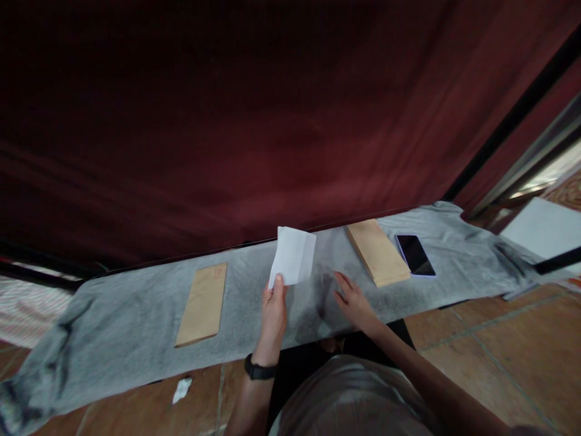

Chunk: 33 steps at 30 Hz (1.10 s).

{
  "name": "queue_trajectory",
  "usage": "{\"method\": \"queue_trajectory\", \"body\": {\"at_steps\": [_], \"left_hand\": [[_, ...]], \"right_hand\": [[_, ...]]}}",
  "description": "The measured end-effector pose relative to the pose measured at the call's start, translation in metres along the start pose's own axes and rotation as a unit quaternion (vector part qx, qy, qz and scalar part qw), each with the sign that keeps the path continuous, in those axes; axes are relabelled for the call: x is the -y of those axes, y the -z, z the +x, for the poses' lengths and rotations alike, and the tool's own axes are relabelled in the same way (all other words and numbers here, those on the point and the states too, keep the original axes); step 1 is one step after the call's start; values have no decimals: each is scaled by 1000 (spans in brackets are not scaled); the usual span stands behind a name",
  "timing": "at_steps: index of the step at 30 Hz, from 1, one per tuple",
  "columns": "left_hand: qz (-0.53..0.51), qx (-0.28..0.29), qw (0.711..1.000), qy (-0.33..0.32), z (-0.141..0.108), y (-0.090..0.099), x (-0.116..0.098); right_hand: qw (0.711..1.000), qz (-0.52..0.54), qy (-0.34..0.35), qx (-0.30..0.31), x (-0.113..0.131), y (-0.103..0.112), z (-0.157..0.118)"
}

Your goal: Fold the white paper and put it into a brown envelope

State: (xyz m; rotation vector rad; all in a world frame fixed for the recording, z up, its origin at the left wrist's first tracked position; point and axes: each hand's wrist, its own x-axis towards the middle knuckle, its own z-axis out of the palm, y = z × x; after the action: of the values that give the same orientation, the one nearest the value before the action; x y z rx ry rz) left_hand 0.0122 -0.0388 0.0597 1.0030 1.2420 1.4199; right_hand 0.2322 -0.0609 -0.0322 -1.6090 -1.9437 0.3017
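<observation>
My left hand [275, 306], with a black band on its wrist, grips a folded white sheet of paper [293, 254] by its lower left corner, thumb on top. The paper is held up over a grey cloth [136, 303]. To the right, my right hand [355, 303] hovers above the cloth with its fingers apart and nothing in them. Just beyond that hand lies a stack of brown envelopes [379, 251]. A single brown envelope [202, 306] with a reddish mark near its top lies flat on the left of the cloth.
A phone [415, 255] with a dark screen lies right of the envelope stack. Dark red fabric [272, 151] hangs behind the cloth-covered surface. A white scrap [182, 390] lies on the tiled floor [494, 351]. A white panel [544, 227] stands at far right.
</observation>
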Motion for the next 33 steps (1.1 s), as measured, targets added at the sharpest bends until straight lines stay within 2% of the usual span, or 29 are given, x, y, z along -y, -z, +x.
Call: {"method": "queue_trajectory", "body": {"at_steps": [2,3,5,7,10,12,15,19,25,29,33], "left_hand": [[127,69,985,-96,-2,2,-15],[191,121,964,-140,-4,4,-18],[295,230,904,-206,-6,10,-16],[363,308,847,-236,-9,17,-2],[419,349,804,-238,-16,31,28],[439,363,790,-228,-22,40,45],[451,390,773,-215,-32,52,58],[446,395,777,-205,-40,64,63],[388,325,839,-199,-37,68,71],[355,273,877,-173,-33,63,70],[367,229,892,-129,-30,56,68]], "right_hand": [[998,34,-27,-37,-4,6,10],[997,48,-36,-52,-7,8,15],[994,71,-46,-75,-11,14,20],[993,85,-42,-76,-16,18,20],[997,70,24,-10,-23,24,11],[993,45,90,56,-26,27,1],[977,27,162,139,-29,27,-13],[961,52,199,184,-32,25,-29],[957,104,212,167,-35,34,-39],[964,100,183,168,-26,41,-33],[976,70,121,168,-19,39,-21]]}}
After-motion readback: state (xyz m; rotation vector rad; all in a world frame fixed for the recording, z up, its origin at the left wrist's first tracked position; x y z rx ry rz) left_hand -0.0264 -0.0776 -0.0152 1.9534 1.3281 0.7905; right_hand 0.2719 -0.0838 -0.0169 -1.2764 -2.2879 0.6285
